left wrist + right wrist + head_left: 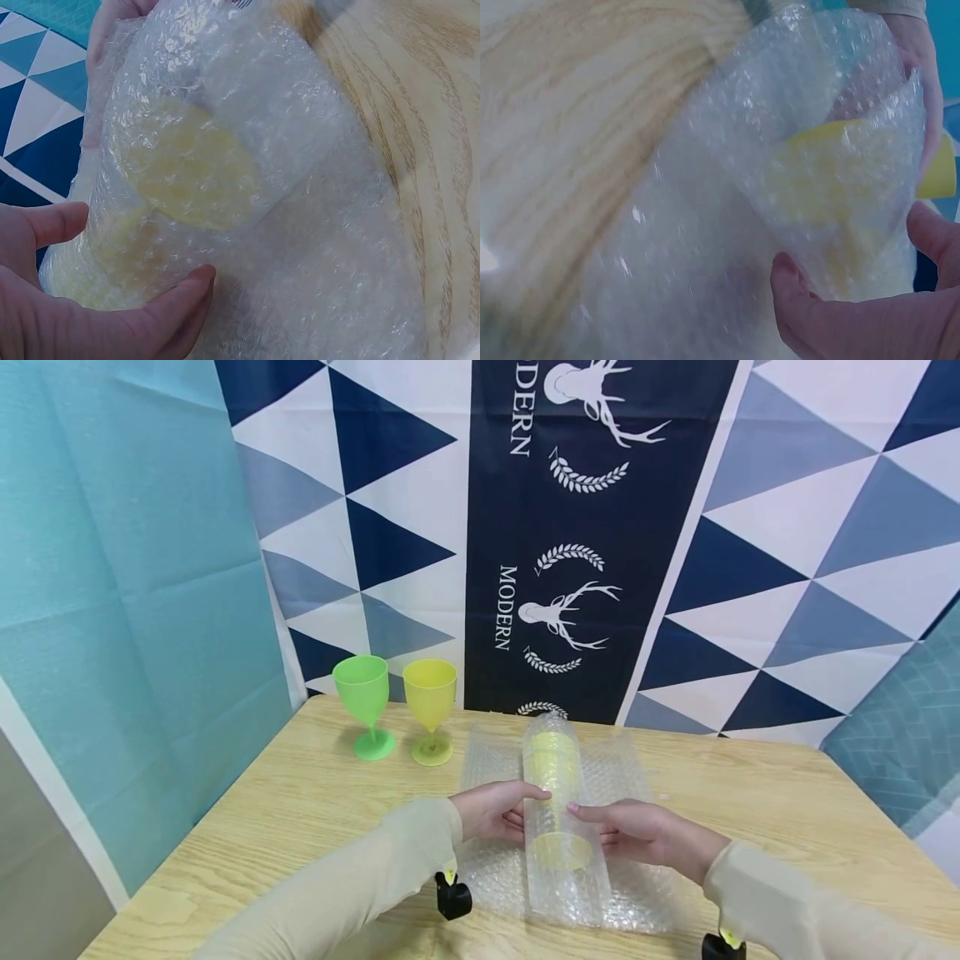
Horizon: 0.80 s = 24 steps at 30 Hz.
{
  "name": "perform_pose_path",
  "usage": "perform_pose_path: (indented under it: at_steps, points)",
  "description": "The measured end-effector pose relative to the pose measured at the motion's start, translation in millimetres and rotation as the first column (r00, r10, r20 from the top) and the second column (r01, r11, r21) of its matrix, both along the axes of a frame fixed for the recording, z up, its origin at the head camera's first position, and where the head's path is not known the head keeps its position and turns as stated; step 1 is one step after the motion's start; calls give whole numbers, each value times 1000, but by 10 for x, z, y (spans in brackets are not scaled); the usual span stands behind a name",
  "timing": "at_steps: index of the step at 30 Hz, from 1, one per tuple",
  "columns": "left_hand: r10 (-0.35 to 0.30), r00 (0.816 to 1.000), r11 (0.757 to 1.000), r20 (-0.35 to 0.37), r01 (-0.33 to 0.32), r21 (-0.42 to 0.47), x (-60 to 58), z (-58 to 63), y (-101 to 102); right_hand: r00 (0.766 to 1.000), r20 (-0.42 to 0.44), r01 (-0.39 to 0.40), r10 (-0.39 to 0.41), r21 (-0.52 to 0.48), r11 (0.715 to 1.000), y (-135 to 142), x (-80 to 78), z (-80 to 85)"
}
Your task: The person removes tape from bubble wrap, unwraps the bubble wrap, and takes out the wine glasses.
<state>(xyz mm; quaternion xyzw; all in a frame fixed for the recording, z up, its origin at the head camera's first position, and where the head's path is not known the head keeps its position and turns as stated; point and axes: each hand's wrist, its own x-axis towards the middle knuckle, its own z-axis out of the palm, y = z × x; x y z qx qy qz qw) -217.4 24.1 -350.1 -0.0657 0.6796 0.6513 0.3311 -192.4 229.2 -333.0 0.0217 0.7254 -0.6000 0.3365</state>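
A yellow goblet [561, 852] lies on its side, rolled in clear bubble wrap [592, 906], its round foot toward me. My left hand [493, 810] holds the roll's left side, thumb over the top and fingers curled along the flank. From the right, my right hand [648, 832] grips the same roll, thumb on the film. Through the wrap in the left wrist view, the foot shows as a pale yellow disc [191, 169]. The right wrist view shows the wrap's folded edge [780, 225] slanting across the yellow cup.
A green goblet [362, 689] and another yellow goblet [431, 693] stand upright at the back left of the wooden table [300, 827]. Flat bubble wrap spreads under and around the roll. A patterned cloth [405, 485] hangs behind the table.
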Motion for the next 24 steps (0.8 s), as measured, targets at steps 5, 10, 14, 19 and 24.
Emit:
perform_pose_path:
  at_steps: [5,10,14,19,24]
  points:
    - [35,999,998,-8,-36,-44,28,51,-1,998,-38,-50,54,85,995,18,-40,78]
    - [33,999,998,-22,-34,-60,31,65,7,995,-55,-67,81,226,972,22,-96,153]
    - [12,999,998,-36,-14,-59,33,65,12,991,-41,-107,126,320,941,23,-149,222]
    - [-13,999,997,-48,10,-72,24,66,12,981,-54,-153,189,392,907,22,-223,296]
    - [-17,998,994,-65,9,-113,13,63,36,976,-88,-139,201,463,875,34,-310,374]
